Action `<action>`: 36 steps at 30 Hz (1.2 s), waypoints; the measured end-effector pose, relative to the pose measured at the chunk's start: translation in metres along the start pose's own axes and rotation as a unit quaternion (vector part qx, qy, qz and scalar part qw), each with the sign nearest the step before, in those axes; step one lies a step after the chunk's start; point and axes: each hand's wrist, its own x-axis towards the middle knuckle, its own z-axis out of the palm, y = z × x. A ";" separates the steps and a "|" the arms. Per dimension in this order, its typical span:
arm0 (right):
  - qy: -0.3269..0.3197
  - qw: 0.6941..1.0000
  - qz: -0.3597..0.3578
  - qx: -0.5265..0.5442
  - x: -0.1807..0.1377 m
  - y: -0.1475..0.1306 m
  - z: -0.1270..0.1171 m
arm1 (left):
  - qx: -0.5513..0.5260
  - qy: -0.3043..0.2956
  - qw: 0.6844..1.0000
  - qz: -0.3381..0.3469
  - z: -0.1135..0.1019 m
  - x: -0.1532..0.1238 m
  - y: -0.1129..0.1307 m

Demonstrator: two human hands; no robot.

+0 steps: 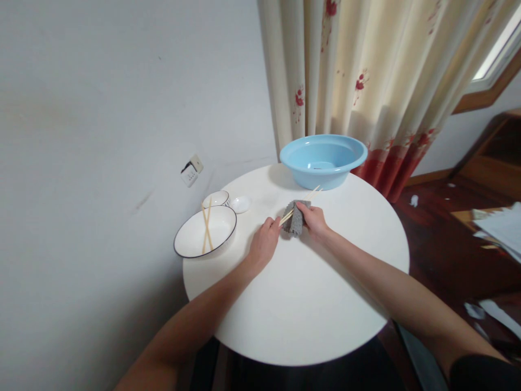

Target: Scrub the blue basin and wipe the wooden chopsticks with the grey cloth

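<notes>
My left hand [264, 243] is closed around the near ends of a pair of wooden chopsticks [286, 218], which slant up and to the right over the table. My right hand [314, 220] grips a grey cloth [296, 225] folded about the middle of these chopsticks. Their far tips poke out past the cloth, close to the light blue basin [323, 178]. To the left, a large white bowl [222, 247] with a dark rim has two other chopsticks [207, 231] lying crossed over it.
A smaller patterned bowl [216, 199] and a small white dish [240, 205] stand behind the large bowl. Everything rests on a round white table [293, 320] beside a wall with a socket [189, 175]. A curtain [366, 70] hangs behind the basin. Papers [500, 225] lie at right.
</notes>
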 end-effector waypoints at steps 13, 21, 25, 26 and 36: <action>-0.080 0.995 -0.057 0.005 0.007 -0.003 -0.002 | -0.511 -0.067 0.845 -0.142 0.016 0.010 -0.006; -0.104 0.991 -0.085 -0.021 0.007 -0.003 -0.005 | -0.652 -0.174 0.721 -0.158 0.013 0.008 -0.010; -0.100 0.990 -0.092 -0.042 0.008 0.000 -0.006 | -0.649 -0.181 0.724 -0.148 0.012 0.007 -0.008; -0.094 0.990 -0.099 -0.042 0.008 0.000 -0.006 | -0.649 -0.179 0.726 -0.141 0.011 0.007 -0.008; -0.068 0.990 -0.111 -0.050 0.007 -0.001 -0.008 | -0.651 -0.181 0.729 -0.109 0.011 0.008 -0.007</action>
